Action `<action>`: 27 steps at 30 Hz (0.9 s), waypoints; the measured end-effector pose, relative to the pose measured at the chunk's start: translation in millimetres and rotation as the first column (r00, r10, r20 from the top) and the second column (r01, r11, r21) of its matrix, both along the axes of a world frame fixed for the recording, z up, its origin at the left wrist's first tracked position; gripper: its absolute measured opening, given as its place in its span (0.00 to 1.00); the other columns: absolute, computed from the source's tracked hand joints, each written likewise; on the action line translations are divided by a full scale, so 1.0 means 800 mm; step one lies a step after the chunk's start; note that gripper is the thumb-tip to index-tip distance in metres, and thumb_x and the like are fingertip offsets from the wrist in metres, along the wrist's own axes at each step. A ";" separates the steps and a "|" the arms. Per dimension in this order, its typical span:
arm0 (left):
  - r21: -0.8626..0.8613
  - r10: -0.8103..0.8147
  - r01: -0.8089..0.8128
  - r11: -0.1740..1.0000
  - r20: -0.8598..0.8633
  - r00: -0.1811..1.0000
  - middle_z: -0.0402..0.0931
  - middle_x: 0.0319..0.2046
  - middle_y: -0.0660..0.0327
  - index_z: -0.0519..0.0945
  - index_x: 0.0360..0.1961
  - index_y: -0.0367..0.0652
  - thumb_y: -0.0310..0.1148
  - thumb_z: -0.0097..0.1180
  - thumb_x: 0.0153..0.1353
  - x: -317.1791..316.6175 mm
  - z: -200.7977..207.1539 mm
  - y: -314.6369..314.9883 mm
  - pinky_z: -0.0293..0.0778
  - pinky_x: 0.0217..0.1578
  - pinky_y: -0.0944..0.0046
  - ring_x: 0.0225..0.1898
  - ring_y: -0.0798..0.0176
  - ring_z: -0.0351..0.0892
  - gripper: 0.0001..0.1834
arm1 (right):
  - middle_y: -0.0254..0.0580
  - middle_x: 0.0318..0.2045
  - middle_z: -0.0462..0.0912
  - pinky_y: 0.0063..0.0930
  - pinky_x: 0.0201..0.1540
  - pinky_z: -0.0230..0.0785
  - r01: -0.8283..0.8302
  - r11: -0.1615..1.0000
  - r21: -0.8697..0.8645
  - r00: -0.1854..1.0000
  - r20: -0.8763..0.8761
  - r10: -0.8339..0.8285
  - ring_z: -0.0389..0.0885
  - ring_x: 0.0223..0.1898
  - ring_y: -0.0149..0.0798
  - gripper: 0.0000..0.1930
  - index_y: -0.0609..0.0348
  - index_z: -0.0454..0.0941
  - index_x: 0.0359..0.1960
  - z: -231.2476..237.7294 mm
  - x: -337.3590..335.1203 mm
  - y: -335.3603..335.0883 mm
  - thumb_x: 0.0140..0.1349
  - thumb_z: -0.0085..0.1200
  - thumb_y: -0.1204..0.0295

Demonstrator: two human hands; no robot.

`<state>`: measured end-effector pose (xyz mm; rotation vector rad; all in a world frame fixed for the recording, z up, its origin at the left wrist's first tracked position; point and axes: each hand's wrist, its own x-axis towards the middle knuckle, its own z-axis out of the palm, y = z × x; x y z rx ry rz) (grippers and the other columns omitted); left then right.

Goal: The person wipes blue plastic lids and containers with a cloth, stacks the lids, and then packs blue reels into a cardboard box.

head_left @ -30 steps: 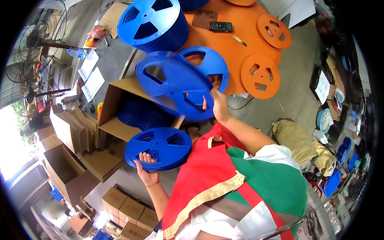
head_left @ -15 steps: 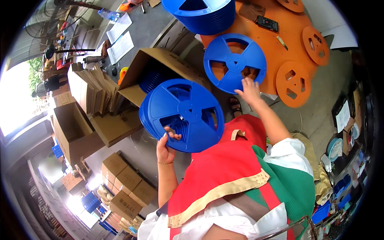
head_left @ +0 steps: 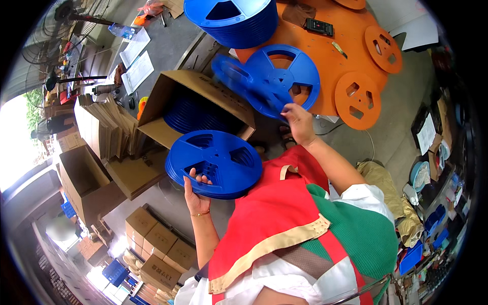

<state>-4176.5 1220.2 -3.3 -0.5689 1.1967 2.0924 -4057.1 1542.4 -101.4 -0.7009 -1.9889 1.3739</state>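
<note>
A stack of several blue plastic reels [head_left: 239, 178] rests against my red apron, tilted. My left hand [head_left: 197, 192] grips it from the near left, fingers hooked through a cutout in the top reel. At the orange work surface [head_left: 325, 56], my right hand [head_left: 301, 123] pinches the near edge of a blue reel flange [head_left: 231, 76], which is smeared by motion and turned nearly edge-on. Behind it another blue reel [head_left: 300, 66] lies on the orange surface, partly covered by the blurred one.
An open cardboard box [head_left: 157, 119] lies left of my hands, with blue reels inside. A tall blue reel stack [head_left: 239, 33] stands beyond. Orange discs [head_left: 357, 100] ring the orange surface, where a black handheld device [head_left: 319, 27] lies. Folded cardboard [head_left: 109, 119] stands at the left.
My right hand has closed on a blue flange and lifted it up off the orange surface, swinging it leftward. The stack in my left hand has dropped lower and tipped flatter.
</note>
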 end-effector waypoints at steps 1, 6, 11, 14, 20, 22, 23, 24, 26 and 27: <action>-0.062 0.037 -0.036 0.997 0.019 0.999 0.75 0.32 0.62 0.69 0.50 0.42 0.48 0.41 0.64 0.001 0.002 0.004 0.75 0.36 0.58 0.38 0.61 0.76 0.22 | 0.42 0.21 0.74 0.29 0.27 0.68 0.045 0.903 -0.426 0.992 -0.089 -0.091 0.74 0.23 0.39 0.18 0.60 0.71 0.30 0.008 -0.001 0.003 0.57 0.49 0.55; -0.048 -0.002 0.001 0.999 -0.015 1.000 0.67 0.53 0.57 0.64 0.55 0.43 0.47 0.40 0.64 0.005 0.005 0.000 0.72 0.41 0.59 0.52 0.58 0.68 0.24 | 0.34 0.16 0.69 0.26 0.23 0.62 -0.078 -0.141 -0.987 0.960 -0.036 -0.279 0.67 0.16 0.32 0.17 0.56 0.68 0.27 0.016 -0.012 0.002 0.62 0.37 0.56; 0.053 0.006 -0.004 0.999 -0.027 1.000 0.69 0.51 0.57 0.65 0.54 0.41 0.49 0.40 0.63 0.003 0.001 0.007 0.69 0.47 0.58 0.48 0.57 0.70 0.26 | 0.33 0.15 0.67 0.26 0.23 0.61 -0.188 -0.476 -0.859 0.980 -0.130 -0.151 0.66 0.16 0.31 0.14 0.55 0.68 0.27 -0.015 0.001 -0.029 0.62 0.35 0.61; 0.175 -0.036 0.046 0.983 -0.061 0.997 0.72 0.45 0.59 0.66 0.53 0.41 0.51 0.43 0.61 0.004 0.003 0.002 0.69 0.46 0.58 0.44 0.58 0.72 0.27 | 0.34 0.16 0.69 0.28 0.25 0.64 -0.079 -0.344 -0.936 0.996 -0.085 0.003 0.68 0.17 0.33 0.16 0.57 0.69 0.28 -0.019 -0.004 -0.045 0.62 0.35 0.58; 0.126 -0.048 0.051 0.991 -0.026 0.999 0.70 0.33 0.63 0.68 0.48 0.43 0.37 0.47 0.61 0.004 0.005 0.007 0.70 0.42 0.60 0.37 0.62 0.72 0.16 | 0.46 0.43 0.75 0.46 0.49 0.63 -0.183 0.944 -0.273 0.631 0.704 0.326 0.72 0.46 0.45 0.23 0.61 0.66 0.48 -0.135 -0.002 0.004 0.59 0.43 0.55; 0.090 -0.039 0.039 0.995 0.007 0.999 0.71 0.33 0.62 0.69 0.46 0.43 0.29 0.46 0.59 0.005 0.006 0.007 0.70 0.43 0.59 0.38 0.61 0.73 0.13 | 0.46 0.54 0.67 0.48 0.57 0.55 -0.357 0.896 0.264 0.506 0.861 -0.052 0.64 0.57 0.43 0.31 0.60 0.60 0.57 -0.159 0.014 0.023 0.55 0.51 0.55; -0.010 0.015 -0.015 1.000 0.017 1.000 0.73 0.33 0.62 0.70 0.44 0.43 0.29 0.46 0.60 0.008 0.011 0.011 0.70 0.45 0.57 0.39 0.60 0.74 0.11 | 0.45 0.57 0.62 0.48 0.59 0.49 -0.470 0.853 0.228 0.376 0.926 -0.040 0.58 0.59 0.43 0.33 0.58 0.57 0.58 -0.168 0.020 0.033 0.54 0.52 0.56; -0.056 0.037 -0.035 0.998 0.020 0.999 0.73 0.33 0.62 0.70 0.44 0.43 0.31 0.46 0.60 0.012 0.013 0.007 0.70 0.45 0.56 0.39 0.60 0.74 0.11 | 0.44 0.60 0.57 0.48 0.62 0.43 -0.573 0.802 0.169 0.240 0.970 -0.033 0.53 0.62 0.42 0.35 0.57 0.55 0.60 -0.174 0.022 0.041 0.53 0.54 0.58; -0.068 0.052 -0.051 0.996 0.015 0.999 0.74 0.32 0.62 0.71 0.42 0.44 0.35 0.47 0.61 0.013 0.011 0.002 0.71 0.44 0.56 0.38 0.61 0.75 0.11 | 0.44 0.61 0.55 0.49 0.64 0.38 -0.676 0.727 0.120 0.154 0.988 -0.021 0.48 0.65 0.42 0.33 0.55 0.57 0.59 -0.179 0.034 0.053 0.52 0.55 0.60; -0.038 0.052 -0.051 0.998 0.003 0.999 0.74 0.30 0.62 0.72 0.42 0.44 0.38 0.47 0.61 0.012 0.010 -0.002 0.71 0.43 0.56 0.37 0.61 0.75 0.11 | 0.43 0.59 0.59 0.50 0.64 0.38 -0.692 0.706 0.152 0.217 0.976 0.003 0.50 0.64 0.43 0.30 0.55 0.61 0.56 -0.177 0.038 0.052 0.51 0.55 0.60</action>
